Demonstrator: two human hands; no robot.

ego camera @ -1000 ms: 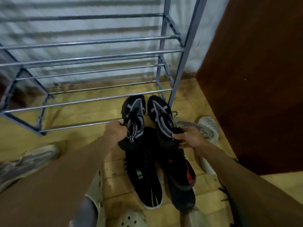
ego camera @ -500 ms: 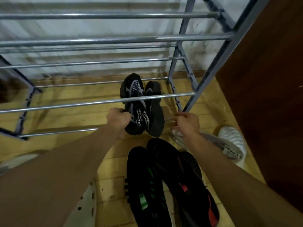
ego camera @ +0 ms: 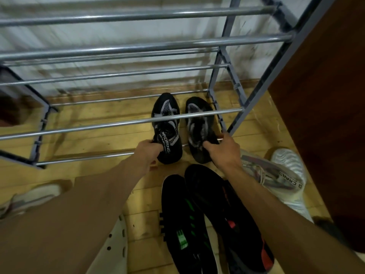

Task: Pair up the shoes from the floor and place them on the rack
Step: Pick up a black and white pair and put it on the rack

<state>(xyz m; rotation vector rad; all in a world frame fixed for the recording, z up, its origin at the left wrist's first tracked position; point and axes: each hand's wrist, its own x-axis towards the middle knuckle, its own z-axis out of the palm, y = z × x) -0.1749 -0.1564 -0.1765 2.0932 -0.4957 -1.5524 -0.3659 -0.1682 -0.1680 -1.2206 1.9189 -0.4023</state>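
Two matching black-and-grey sneakers lie side by side on the lowest tier of the grey metal shoe rack (ego camera: 138, 122), toes to the wall. My left hand (ego camera: 147, 153) grips the heel of the left sneaker (ego camera: 167, 127). My right hand (ego camera: 223, 150) holds the heel of the right sneaker (ego camera: 197, 123). Both shoes rest across the bottom rails, at the rack's right end.
On the wooden floor in front lie a black shoe with green marks (ego camera: 181, 220), a black shoe with red marks (ego camera: 227, 218), a white-grey sneaker (ego camera: 276, 175) at right, another pale sneaker (ego camera: 29, 198) at left and a white clog (ego camera: 114, 248). A brown cabinet (ego camera: 325, 115) stands right.
Both hands carried the black-and-grey pair forward from above the floor shoes onto the bottom tier. The two sneakers, pressed together half a second ago, now sit a little apart.
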